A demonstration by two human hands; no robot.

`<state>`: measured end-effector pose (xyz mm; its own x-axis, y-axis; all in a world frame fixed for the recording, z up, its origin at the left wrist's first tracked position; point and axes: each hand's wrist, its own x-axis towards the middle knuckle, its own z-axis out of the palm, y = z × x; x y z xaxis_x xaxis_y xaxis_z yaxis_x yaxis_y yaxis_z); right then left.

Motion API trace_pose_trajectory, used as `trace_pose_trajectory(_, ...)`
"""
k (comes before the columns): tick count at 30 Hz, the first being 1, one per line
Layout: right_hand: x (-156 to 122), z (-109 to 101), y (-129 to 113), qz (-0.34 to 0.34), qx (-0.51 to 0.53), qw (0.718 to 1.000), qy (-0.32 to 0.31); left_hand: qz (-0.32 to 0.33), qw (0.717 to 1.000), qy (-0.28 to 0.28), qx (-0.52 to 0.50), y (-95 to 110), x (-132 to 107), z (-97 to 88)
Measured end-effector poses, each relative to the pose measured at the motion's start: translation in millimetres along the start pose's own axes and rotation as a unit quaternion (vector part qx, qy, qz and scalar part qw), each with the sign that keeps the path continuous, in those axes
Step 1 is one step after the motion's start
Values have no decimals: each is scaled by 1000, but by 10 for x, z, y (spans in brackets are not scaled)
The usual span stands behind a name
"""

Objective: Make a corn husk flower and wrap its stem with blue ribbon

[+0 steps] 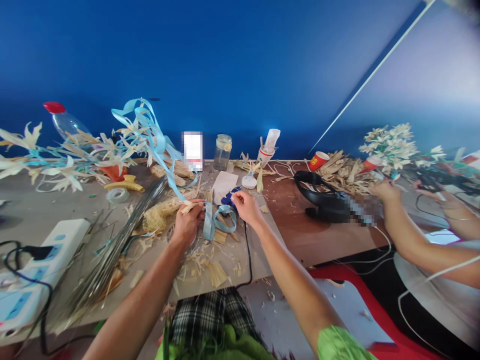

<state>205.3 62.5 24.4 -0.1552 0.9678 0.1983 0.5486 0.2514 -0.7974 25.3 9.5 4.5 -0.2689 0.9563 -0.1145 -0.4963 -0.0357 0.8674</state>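
My left hand (188, 220) is closed around a small pale husk flower (187, 206), its fingers pinched at the front. Light blue ribbon (159, 145) rises in loose curls behind this hand. More of that ribbon hangs in a loop (225, 225) between my two hands. My right hand (247, 207) is closed in a pinch beside a dark blue object (230, 196) on the table; what lies between its fingertips is too small to make out. A black cord (248, 250) runs down below the right hand. Husk scraps (217, 272) lie underneath.
Thin metal wires (123, 235) and a white power strip (52, 265) lie on the left. Behind stand a glass jar (222, 152) and a cup (265, 156). To the right are a black headset (318, 200), dried husks (343, 172) and a co-worker's arms (416, 240).
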Motion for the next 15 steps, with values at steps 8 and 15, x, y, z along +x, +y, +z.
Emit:
trace_pose_trajectory(8, 5, 163, -181, -28, 82, 995, -41, 5, 1000, 5, 4, -18, 9, -9)
trace_pose_trajectory(15, -52, 372, -229, -50, 165, 977, -124, 14, 1000, -1, 25, -19, 7, -18)
